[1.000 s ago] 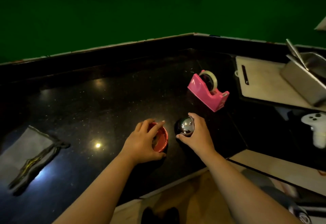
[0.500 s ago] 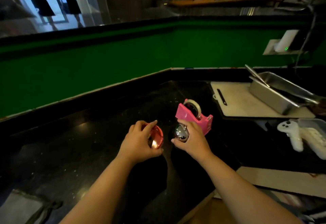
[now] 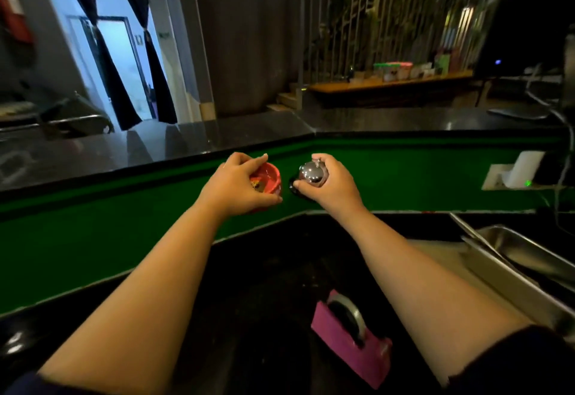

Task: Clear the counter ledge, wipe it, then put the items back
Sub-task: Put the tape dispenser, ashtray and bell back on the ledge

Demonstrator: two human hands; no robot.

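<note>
Just short of the raised black stone ledge (image 3: 217, 136), against its green front panel (image 3: 93, 232), you hold the two items that look bound for the ledge. Your left hand (image 3: 239, 186) is curled closed around a small round red dish (image 3: 267, 178), fingers over its rim and thumb underneath. Your right hand (image 3: 329, 184) is clamped round a shiny chrome dome bell on a black base (image 3: 311, 173), thumb at the base and fingers over the far side. Both items are in the air, near each other but apart, and neither touches the ledge yet. Gripping each from the side and top probably lets you set them down flat without shifting your hold, and carrying both at once saves a trip.

Below your forearms, on the lower black bench (image 3: 264, 285), a pink tape dispenser (image 3: 348, 335) waits; it probably goes up next. To the right lies a steel tray (image 3: 513, 257), cut off by the frame edge.

Your left hand hides much of the dish, so I cannot tell what the dark bits inside it are. The bell's far side and part of its base are hidden behind your right fingers. No cloth is in view, and whether the ledge is wiped cannot be judged in this dim, blurred view.
</note>
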